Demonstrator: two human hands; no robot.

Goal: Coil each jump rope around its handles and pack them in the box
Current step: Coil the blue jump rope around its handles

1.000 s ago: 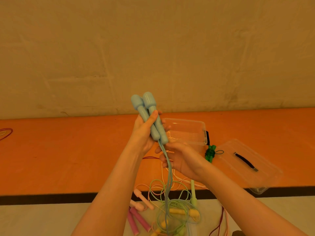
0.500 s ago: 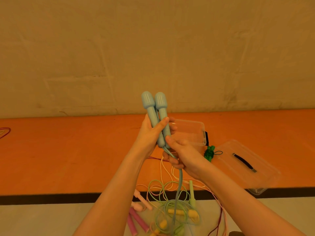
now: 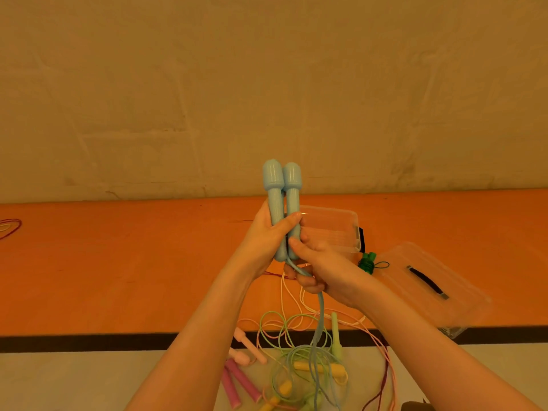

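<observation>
Orange is the colour of the long surface [image 3: 118, 262] that runs below the wall [image 3: 267, 84], and I use the clear box [image 3: 335, 232] on it as my landmark. To the right of the box and a little nearer to me lies its clear lid [image 3: 430, 289], flat, with a dark strap on top. Between box and lid, just beside the box corner, is a small green rope [image 3: 367, 262] already coiled.

My left hand [image 3: 267, 241] is in front of the box, at its left edge. Its fingers and thumb are wrapped around the two blue handles [image 3: 281, 203], which stand upright and side by side, touching, with their thick ends up above the box rim. My right hand [image 3: 320, 268] is just under the left one, in front of the box. It pinches the blue cord [image 3: 320, 315] where the cord leaves the bottom of the handles; the thumb tip touches the lower handle end. From this hand the cord hangs down.

Nearer to me than the box, past the black edge of the surface, lies a loose pile [image 3: 299, 369]: pink handles, yellow handles, one pale green handle, and thin cords tangled together. The blue cord ends in this pile. Far left of the box, a red cord [image 3: 10, 229] lies on the surface.
</observation>
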